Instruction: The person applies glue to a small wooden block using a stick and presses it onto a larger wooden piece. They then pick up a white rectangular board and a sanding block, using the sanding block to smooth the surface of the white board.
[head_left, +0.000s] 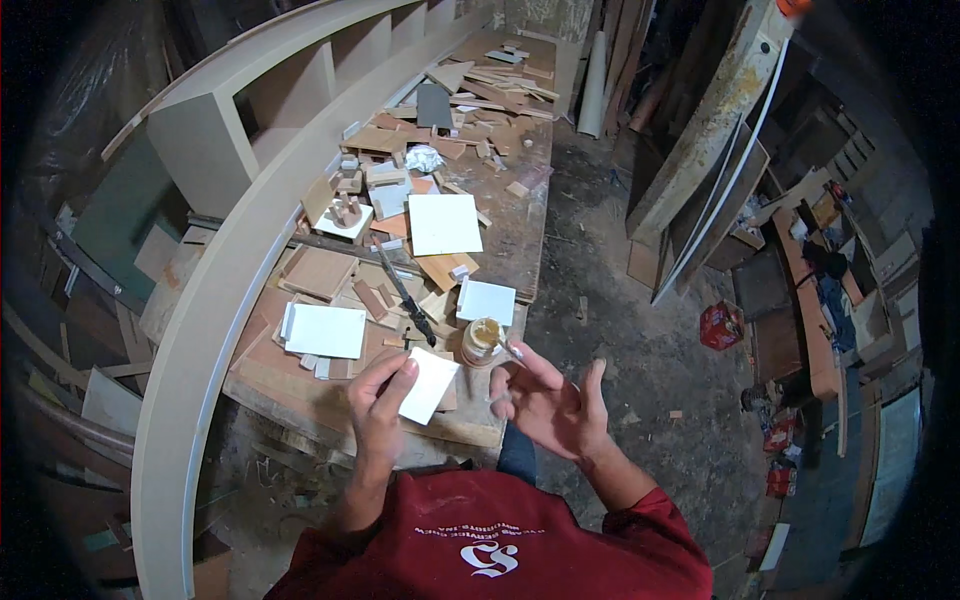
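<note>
Between the thumb and fingers of my left hand (378, 400) is a small white rectangular panel (430, 386), tilted above the table's near end. My right hand (552, 402) is spread with the palm up and thumb raised. Its fingertips come close to a jar (482, 342) of yellowish-brown paste at the table's corner. A thin pale stick (511, 347) leans out of the jar beside my index finger; I cannot tell whether the two touch. A dark bar clamp (405, 293) lies just beyond the panel.
White panels (445, 224) and wood offcuts (500, 95) cover much of the worktable (521, 235). A long pale cabinet frame (205, 400) with open compartments borders its left side. To the right stand a stained post (690, 135) and a cluttered shelf (815, 310); a red box (721, 326) sits on the floor.
</note>
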